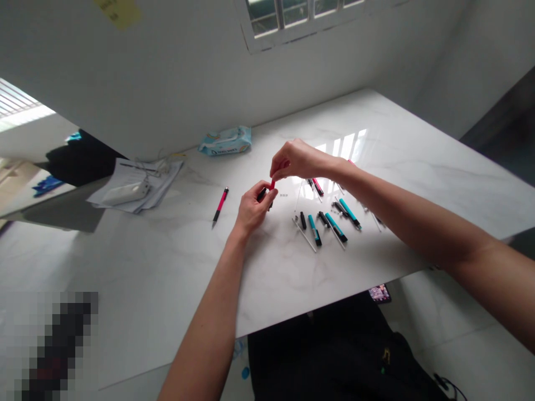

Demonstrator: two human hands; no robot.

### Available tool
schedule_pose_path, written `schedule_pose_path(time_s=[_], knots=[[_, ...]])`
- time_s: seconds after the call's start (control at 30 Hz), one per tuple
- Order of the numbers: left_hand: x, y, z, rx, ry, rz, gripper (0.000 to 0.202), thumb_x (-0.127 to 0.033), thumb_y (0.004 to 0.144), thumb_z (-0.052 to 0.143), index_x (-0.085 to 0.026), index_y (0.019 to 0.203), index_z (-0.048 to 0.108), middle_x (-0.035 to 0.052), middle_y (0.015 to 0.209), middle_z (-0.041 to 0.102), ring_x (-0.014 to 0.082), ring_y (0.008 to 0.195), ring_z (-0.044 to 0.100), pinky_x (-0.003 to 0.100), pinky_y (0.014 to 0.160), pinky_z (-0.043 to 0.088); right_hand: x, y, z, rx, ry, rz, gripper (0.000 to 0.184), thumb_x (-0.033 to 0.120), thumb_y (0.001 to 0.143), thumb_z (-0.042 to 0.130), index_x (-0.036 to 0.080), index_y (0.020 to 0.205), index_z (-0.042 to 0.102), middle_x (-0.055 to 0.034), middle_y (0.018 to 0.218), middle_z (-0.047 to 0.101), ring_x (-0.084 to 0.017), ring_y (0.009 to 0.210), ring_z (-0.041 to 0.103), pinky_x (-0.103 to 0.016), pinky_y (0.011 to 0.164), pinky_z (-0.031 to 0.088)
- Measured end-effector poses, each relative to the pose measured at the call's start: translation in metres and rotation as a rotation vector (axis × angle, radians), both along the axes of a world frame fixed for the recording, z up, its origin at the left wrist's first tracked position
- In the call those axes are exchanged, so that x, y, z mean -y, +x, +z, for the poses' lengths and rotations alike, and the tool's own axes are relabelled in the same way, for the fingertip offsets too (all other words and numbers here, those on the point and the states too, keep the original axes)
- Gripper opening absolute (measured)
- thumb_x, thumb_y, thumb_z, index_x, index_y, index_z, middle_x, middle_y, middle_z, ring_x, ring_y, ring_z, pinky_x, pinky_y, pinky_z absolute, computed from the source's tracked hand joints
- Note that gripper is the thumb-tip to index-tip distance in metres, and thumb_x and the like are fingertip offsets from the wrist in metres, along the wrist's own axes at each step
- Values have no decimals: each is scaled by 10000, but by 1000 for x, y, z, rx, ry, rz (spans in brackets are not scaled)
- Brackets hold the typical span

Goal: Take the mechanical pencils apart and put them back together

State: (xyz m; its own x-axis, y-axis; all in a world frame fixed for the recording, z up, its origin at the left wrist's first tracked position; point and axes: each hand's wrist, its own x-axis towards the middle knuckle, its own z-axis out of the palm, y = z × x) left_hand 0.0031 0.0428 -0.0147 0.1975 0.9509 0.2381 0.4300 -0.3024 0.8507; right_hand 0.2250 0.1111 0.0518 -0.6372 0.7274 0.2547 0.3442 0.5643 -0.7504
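My left hand [253, 207] is closed around the black end of a pen part [262, 194] above the white marble table [175, 267]. My right hand [292, 160] pinches the red end of a pen piece [273, 183] right above it; the two pieces meet between my hands. A whole red and black pen [220, 206] lies to the left of my left hand. To the right of my hands lie several teal and black pen parts [330, 223] and thin refills [304, 234], plus a red part [317, 186].
A blue pack of wipes [225, 140] lies by the wall. A stack of papers with a white device on it [136, 189] sits at the left. A dark bag [334, 351] and a phone [379, 293] lie under the table's near edge.
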Motion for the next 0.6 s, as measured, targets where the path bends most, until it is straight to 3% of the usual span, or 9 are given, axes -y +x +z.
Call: schedule_pose_path(time_s=[0.17,0.3,0.47,0.6], knots=[[-4,0,-3,102,-10,6,347,-547,915,812,-223,901,687,-41,640,524,122,586,458,257,570,376,-1,0,2,-14,-9,26,180,284,895,873,152,1017,891,-48,866,833,-184,842,755,-317,807,562],[-6,-2,-1,211,8,44,409,-607,897,832,-226,908,684,-43,658,521,117,599,476,244,580,421,-4,4,4,48,80,20,235,268,912,860,156,1118,877,-50,886,806,-168,831,709,-330,794,506],[-8,-5,1,287,14,114,474,-655,870,837,-217,878,655,-50,648,501,102,564,456,235,530,401,-13,17,3,284,189,35,37,172,849,875,194,879,873,-20,792,761,-150,731,647,-335,738,446],[-8,-5,2,265,4,142,488,-673,860,831,-215,887,665,-44,656,516,107,579,469,241,542,410,-13,18,-5,451,59,93,191,65,729,930,243,762,869,8,709,744,-143,607,600,-336,653,415]])
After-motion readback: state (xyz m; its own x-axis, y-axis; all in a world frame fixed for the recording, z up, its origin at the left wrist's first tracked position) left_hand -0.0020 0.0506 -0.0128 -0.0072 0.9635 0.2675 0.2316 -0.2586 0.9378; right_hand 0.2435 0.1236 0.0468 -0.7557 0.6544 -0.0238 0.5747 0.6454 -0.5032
